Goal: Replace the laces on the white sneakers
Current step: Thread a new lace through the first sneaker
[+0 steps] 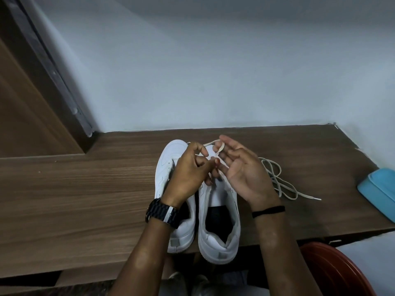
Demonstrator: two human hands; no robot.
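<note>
A pale wall (213,71) is filling the upper part of the view, with a brown wooden door (25,107) leaning in at the left. Below them a wood-grain table (74,189) is stretching across the scene. Two white sneakers (215,221) are standing side by side near its front edge, toes pointing toward the wall and heels overhanging the edge slightly; the left sneaker (168,165) is lying partly under the left forearm. A red-brown rounded object (333,272) is showing at the lower right, below the table edge, and a light blue case (378,193) is sitting at the table's right end.

The left hand (188,174), wearing a dark watch (162,213), is hovering over the sneakers with its fingers curled, pinching a cream lace (213,144) at the fingertips. The right hand (243,174), with a thin black band (268,211) at the wrist, is turning palm-up with fingers half spread, and the same lace is looping over its fingers. A second loose lace (282,184) is lying in a tangle on the table just right of the right hand.
</note>
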